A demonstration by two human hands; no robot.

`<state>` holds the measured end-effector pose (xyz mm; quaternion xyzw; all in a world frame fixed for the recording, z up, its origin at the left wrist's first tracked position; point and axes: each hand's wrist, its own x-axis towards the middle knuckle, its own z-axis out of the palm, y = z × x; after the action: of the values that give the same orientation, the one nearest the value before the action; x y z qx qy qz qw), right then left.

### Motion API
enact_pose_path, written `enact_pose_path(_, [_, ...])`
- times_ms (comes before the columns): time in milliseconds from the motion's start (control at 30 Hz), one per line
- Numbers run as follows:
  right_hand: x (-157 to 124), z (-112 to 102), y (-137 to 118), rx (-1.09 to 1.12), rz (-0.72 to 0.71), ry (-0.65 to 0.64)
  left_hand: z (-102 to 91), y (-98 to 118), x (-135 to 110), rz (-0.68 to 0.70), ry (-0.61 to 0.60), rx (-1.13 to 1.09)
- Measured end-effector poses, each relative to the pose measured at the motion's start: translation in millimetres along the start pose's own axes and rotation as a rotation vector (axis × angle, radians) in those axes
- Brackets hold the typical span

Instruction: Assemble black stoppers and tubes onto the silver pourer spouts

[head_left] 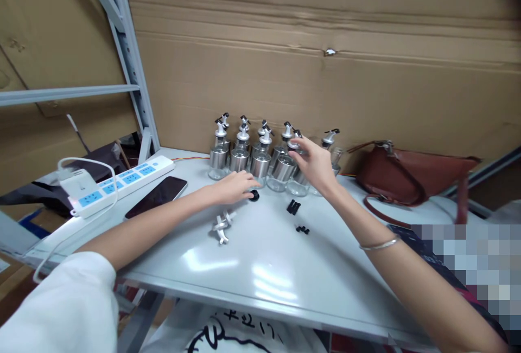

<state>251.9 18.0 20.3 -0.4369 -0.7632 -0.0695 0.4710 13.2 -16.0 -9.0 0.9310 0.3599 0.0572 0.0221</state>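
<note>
Several glass oil bottles with steel sleeves and white-and-black pourers stand clustered at the table's back. My right hand has its thumb and fingers curled around the neck of an oil bottle on the cluster's right side; part of that grip is hidden. Stretched out low over the table, my left hand has its fingers apart, with the thumb tip at a small round black cap. White pourer pieces lie in front of my left forearm. Small black tubes and tiny black parts lie further right.
A power strip with a plugged-in charger and a phone lie at the left. At the right rests a brown leather bag with a strap. A cardboard wall rises behind the table; a metal upright stands at its left.
</note>
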Motion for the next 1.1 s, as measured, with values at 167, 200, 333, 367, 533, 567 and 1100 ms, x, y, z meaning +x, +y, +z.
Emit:
enact_pose_path(167, [-29,-22,-15,-0.018,-0.077,0.069,4.2,4,10,0.033,-0.008,-0.022])
enact_pose_path(200, [-37,-24,-21,-0.035,-0.117,0.042,3.8,2,6,0.027,0.020,-0.066])
enact_pose_path(333, [-63,-18,-58,0.001,-0.358,-0.263,-7.7,-6,-25,-0.055,0.141,-0.236])
enact_pose_path(367, [-66,-14,-67,0.000,-0.399,-0.363,-12.2,-7,-35,-0.079,0.147,-0.272])
enact_pose_path(533, [-58,-7,-80,-0.177,-0.331,-0.575,-28.2,0,-70,-0.042,-0.175,-0.438])
enact_pose_path(567, [-55,-10,-73,-0.182,-0.267,-0.577,-29.3,2,-71,-0.030,-0.223,-0.443])
enact_pose_path(1100, [-70,-59,-11,0.041,0.235,-1.100,-6.0,10,-51,-0.027,-0.132,-0.465])
